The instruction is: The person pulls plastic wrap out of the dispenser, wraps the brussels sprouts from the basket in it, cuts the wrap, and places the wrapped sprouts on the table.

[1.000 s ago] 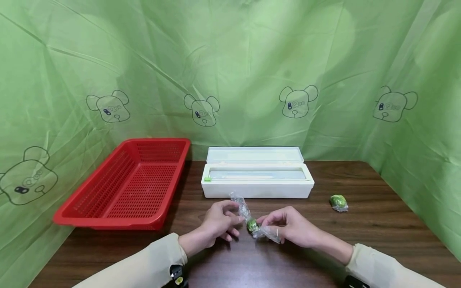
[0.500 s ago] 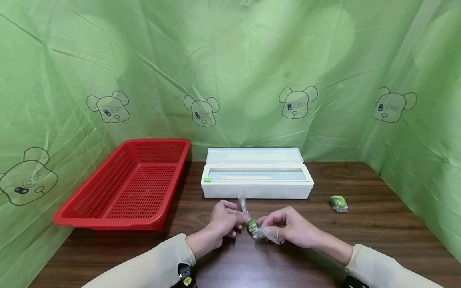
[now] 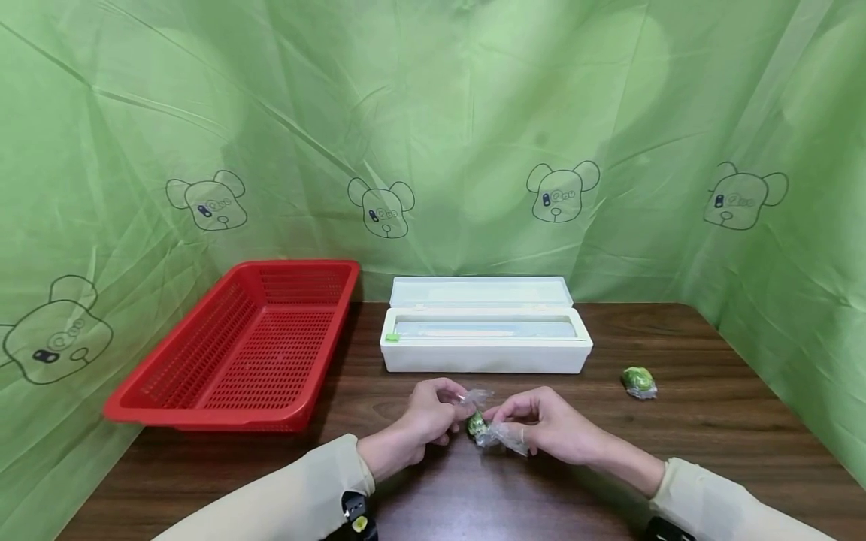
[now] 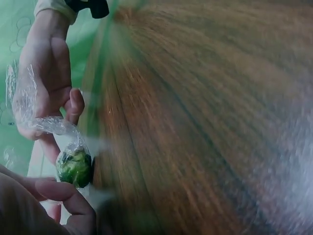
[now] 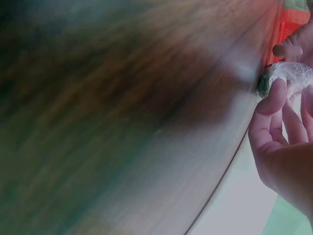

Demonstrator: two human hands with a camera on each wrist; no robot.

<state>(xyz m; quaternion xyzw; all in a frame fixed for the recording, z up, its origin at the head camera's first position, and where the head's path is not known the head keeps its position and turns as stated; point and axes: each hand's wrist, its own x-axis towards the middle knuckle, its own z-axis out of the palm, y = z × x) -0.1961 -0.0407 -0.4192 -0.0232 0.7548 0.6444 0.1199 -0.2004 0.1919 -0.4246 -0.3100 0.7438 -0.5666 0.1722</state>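
A small green vegetable (image 3: 476,425), wrapped in clear cling film (image 3: 509,439), lies between both hands low in the middle of the head view. My left hand (image 3: 421,421) pinches the film at the vegetable's far left end, and a loose film tail sticks up past its fingertips. On the other side, my right hand (image 3: 558,427) grips the twisted film tail between thumb and fingers. The left wrist view shows the wrapped vegetable (image 4: 76,167) beside my left fingers. In the right wrist view, the film (image 5: 293,72) partly covers the vegetable, and my right thumb rests against it.
Behind the hands stands a white cling film box (image 3: 483,356) with its lid raised. A red plastic basket (image 3: 318,361) is at the left. Another wrapped green vegetable (image 3: 639,382) lies at the right on the brown wooden table (image 3: 704,451). Green cloth surrounds the table.
My left hand has moved right to the vegetable and taken the film's far tail, which has swung from upright to leaning right. The right hand has stayed in place.
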